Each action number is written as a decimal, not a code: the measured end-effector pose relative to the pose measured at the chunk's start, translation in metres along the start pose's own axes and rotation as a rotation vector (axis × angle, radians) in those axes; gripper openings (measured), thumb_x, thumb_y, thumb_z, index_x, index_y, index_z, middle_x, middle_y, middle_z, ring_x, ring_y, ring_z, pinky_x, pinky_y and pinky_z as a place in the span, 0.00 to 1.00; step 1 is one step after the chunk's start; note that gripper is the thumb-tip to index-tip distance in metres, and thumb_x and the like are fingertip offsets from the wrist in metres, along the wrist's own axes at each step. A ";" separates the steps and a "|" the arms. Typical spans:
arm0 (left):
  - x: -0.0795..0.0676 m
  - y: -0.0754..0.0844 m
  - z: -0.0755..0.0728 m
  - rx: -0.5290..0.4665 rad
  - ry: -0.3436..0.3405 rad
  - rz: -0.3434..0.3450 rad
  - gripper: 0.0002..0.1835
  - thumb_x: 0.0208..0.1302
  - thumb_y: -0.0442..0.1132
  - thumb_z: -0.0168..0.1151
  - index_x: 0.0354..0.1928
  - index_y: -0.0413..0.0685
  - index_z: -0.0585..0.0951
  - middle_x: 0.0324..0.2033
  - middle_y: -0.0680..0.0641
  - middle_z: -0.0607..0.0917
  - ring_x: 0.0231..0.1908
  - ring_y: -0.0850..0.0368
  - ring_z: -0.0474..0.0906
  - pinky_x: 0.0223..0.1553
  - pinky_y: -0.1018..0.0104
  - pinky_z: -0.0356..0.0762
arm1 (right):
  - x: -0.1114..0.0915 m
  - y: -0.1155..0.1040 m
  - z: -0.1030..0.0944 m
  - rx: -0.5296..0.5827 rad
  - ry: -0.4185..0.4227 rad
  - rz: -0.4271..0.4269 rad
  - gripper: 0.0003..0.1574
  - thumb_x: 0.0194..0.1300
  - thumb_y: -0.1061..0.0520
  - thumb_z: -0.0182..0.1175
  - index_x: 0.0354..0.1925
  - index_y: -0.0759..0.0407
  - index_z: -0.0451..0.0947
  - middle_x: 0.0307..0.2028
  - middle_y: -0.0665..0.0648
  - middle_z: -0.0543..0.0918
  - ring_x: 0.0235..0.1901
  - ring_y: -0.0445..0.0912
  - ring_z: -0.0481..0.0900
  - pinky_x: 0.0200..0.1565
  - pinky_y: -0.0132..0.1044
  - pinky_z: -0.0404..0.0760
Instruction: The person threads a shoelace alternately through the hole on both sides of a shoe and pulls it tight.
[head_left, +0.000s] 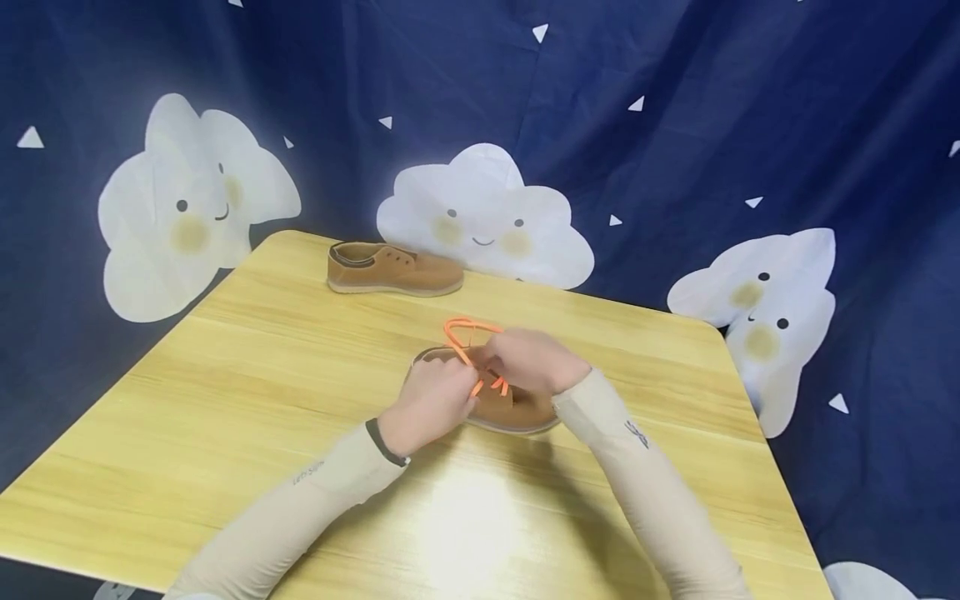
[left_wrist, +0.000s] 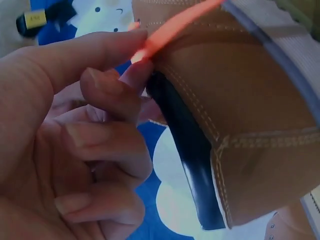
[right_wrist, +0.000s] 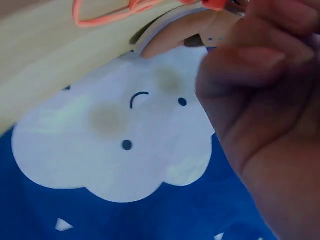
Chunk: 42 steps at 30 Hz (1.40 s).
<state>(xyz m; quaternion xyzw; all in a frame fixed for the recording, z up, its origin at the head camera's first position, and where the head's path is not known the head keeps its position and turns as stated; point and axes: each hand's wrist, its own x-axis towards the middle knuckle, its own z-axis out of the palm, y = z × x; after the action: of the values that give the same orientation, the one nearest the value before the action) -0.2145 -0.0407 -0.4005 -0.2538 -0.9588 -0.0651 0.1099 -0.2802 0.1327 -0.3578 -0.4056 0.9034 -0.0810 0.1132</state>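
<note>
A brown shoe (head_left: 517, 412) stands near the middle of the table, its toe to the right, partly covered by both hands. Over its opening my left hand (head_left: 435, 400) pinches an orange shoelace (left_wrist: 180, 27) between thumb and forefinger, the other fingers curled beside the shoe's dark-lined opening. Opposite it, my right hand (head_left: 536, 360) holds the lace with bent fingers above the eyelets; its fingertips are mostly hidden in the head view. A loop of the lace (head_left: 459, 321) arches up behind both hands, and short orange pieces show between them at the shoe's front.
Another brown shoe (head_left: 427, 275), with bare eyelets and no lace showing, sits at the back of the wooden table (head_left: 300, 367). A dark blue curtain (head_left: 465, 75) with white clouds hangs right behind the table's far edge.
</note>
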 end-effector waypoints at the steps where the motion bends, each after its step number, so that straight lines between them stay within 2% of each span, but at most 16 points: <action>1: 0.000 0.001 0.001 -0.004 0.004 -0.005 0.18 0.60 0.44 0.76 0.19 0.54 0.76 0.14 0.59 0.61 0.15 0.65 0.57 0.14 0.72 0.55 | 0.003 -0.002 -0.002 0.016 -0.046 0.009 0.19 0.74 0.64 0.52 0.35 0.46 0.86 0.25 0.49 0.84 0.23 0.37 0.75 0.34 0.34 0.76; 4: -0.001 0.003 0.001 0.002 -0.002 -0.025 0.22 0.60 0.42 0.74 0.16 0.55 0.71 0.14 0.59 0.58 0.15 0.65 0.55 0.14 0.71 0.54 | 0.010 -0.006 -0.008 0.008 -0.153 0.048 0.19 0.79 0.60 0.50 0.34 0.49 0.84 0.25 0.51 0.83 0.25 0.39 0.75 0.36 0.36 0.76; 9: -0.003 0.008 0.003 0.023 0.009 -0.031 0.18 0.58 0.50 0.78 0.21 0.54 0.78 0.14 0.59 0.61 0.15 0.65 0.55 0.14 0.72 0.54 | 0.017 -0.011 -0.012 -0.100 -0.251 0.143 0.17 0.79 0.60 0.50 0.36 0.49 0.82 0.26 0.48 0.79 0.27 0.42 0.77 0.36 0.37 0.76; 12: -0.003 0.010 0.005 0.043 0.047 -0.023 0.16 0.57 0.51 0.78 0.26 0.51 0.82 0.14 0.59 0.63 0.14 0.65 0.56 0.14 0.73 0.55 | 0.020 -0.014 -0.014 -0.076 -0.307 0.219 0.16 0.79 0.60 0.49 0.37 0.49 0.81 0.27 0.49 0.83 0.27 0.43 0.84 0.38 0.38 0.79; 14: -0.003 0.009 0.006 0.051 0.071 -0.027 0.16 0.57 0.51 0.79 0.30 0.49 0.83 0.14 0.59 0.65 0.14 0.65 0.56 0.14 0.73 0.55 | 0.022 -0.015 -0.014 -0.039 -0.335 0.243 0.14 0.78 0.60 0.51 0.38 0.47 0.81 0.29 0.50 0.85 0.27 0.43 0.87 0.39 0.37 0.80; 16: -0.003 0.009 0.007 0.050 0.082 -0.034 0.16 0.56 0.51 0.79 0.32 0.49 0.83 0.14 0.59 0.67 0.14 0.65 0.57 0.13 0.73 0.56 | 0.024 -0.014 -0.014 -0.005 -0.354 0.251 0.16 0.75 0.65 0.53 0.39 0.46 0.82 0.30 0.50 0.87 0.27 0.44 0.88 0.38 0.36 0.81; 19: -0.002 0.008 0.008 0.025 0.069 -0.047 0.16 0.57 0.51 0.79 0.34 0.48 0.83 0.15 0.59 0.68 0.14 0.66 0.58 0.13 0.74 0.56 | 0.024 -0.009 -0.013 0.041 -0.356 0.217 0.22 0.68 0.72 0.53 0.42 0.45 0.82 0.31 0.49 0.85 0.25 0.42 0.84 0.33 0.33 0.78; 25: 0.001 0.008 0.009 -0.042 0.043 -0.080 0.15 0.58 0.50 0.78 0.33 0.49 0.83 0.17 0.58 0.72 0.16 0.65 0.64 0.15 0.71 0.62 | 0.020 0.008 -0.011 0.268 -0.357 0.101 0.23 0.70 0.74 0.46 0.51 0.56 0.80 0.31 0.55 0.83 0.14 0.44 0.76 0.22 0.29 0.75; 28: 0.001 0.007 0.010 -0.063 0.030 -0.099 0.15 0.59 0.50 0.77 0.34 0.48 0.83 0.17 0.58 0.74 0.16 0.64 0.66 0.16 0.69 0.65 | 0.018 0.010 -0.011 0.318 -0.365 0.071 0.25 0.70 0.75 0.46 0.56 0.57 0.79 0.33 0.56 0.84 0.13 0.44 0.75 0.21 0.29 0.75; 32: 0.001 0.008 0.011 -0.073 0.022 -0.109 0.15 0.60 0.49 0.76 0.35 0.47 0.82 0.17 0.57 0.72 0.16 0.64 0.64 0.16 0.69 0.64 | 0.018 0.008 -0.011 0.259 -0.375 0.100 0.31 0.68 0.75 0.47 0.62 0.54 0.78 0.39 0.56 0.86 0.14 0.43 0.77 0.22 0.28 0.75; 36: 0.000 0.007 0.011 -0.067 0.032 -0.095 0.14 0.61 0.48 0.76 0.35 0.46 0.83 0.15 0.57 0.69 0.14 0.65 0.60 0.15 0.72 0.59 | 0.018 0.007 -0.012 0.173 -0.351 0.131 0.27 0.72 0.73 0.46 0.57 0.53 0.82 0.40 0.54 0.86 0.14 0.42 0.76 0.27 0.29 0.77; 39: 0.001 0.006 0.010 -0.077 0.020 -0.093 0.14 0.61 0.48 0.76 0.34 0.46 0.83 0.15 0.57 0.68 0.14 0.65 0.59 0.15 0.73 0.57 | 0.015 0.007 -0.011 0.124 -0.296 0.145 0.21 0.77 0.68 0.47 0.49 0.52 0.84 0.31 0.51 0.84 0.14 0.41 0.74 0.32 0.30 0.79; 42: 0.002 0.005 0.009 -0.102 -0.003 -0.103 0.13 0.62 0.47 0.75 0.32 0.48 0.82 0.16 0.58 0.67 0.14 0.64 0.60 0.15 0.72 0.58 | 0.013 0.005 -0.009 0.092 -0.253 0.145 0.21 0.74 0.69 0.48 0.45 0.53 0.85 0.24 0.51 0.81 0.13 0.40 0.74 0.31 0.32 0.79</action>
<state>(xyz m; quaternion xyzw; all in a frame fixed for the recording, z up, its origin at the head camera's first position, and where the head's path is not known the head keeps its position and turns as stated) -0.2150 -0.0335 -0.4081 -0.2096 -0.9661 -0.1192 0.0919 -0.2948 0.1269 -0.3518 -0.3407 0.9042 -0.0620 0.2500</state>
